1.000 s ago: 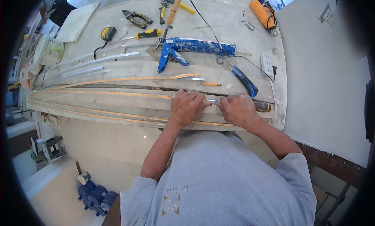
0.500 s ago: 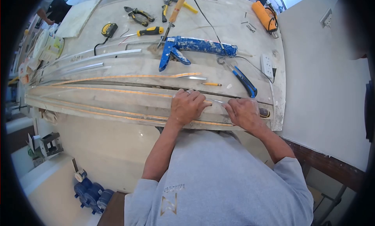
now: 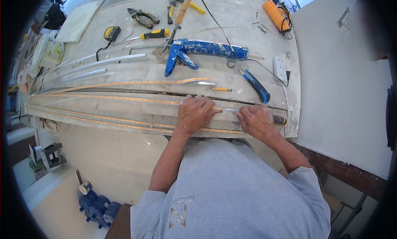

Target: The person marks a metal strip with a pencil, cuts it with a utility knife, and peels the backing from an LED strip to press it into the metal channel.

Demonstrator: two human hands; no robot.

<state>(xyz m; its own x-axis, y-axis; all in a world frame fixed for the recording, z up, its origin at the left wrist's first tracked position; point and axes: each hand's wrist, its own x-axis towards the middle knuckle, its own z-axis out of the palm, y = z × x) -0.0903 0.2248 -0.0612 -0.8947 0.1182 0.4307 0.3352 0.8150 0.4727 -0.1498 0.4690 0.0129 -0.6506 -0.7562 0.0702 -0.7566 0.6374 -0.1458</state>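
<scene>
Dusty workbench (image 3: 248, 20), tools scattered behind. Your left hand (image 3: 195, 113) pressing flat, fingers spread, on LED strip (image 3: 124, 99) in long channel (image 3: 103, 109). Your right hand (image 3: 257, 120) curling closed around screwdriver (image 3: 279, 120). Strip probably light, limp, fragile: handle by edges.

We note: caulking gun (image 3: 206, 49) blue with white smears; screwdriver (image 3: 155, 33) yellow and black; strips (image 3: 124, 83) orange-yellow; knife (image 3: 256, 87) blue and black; shirt (image 3: 231, 189) grey.
</scene>
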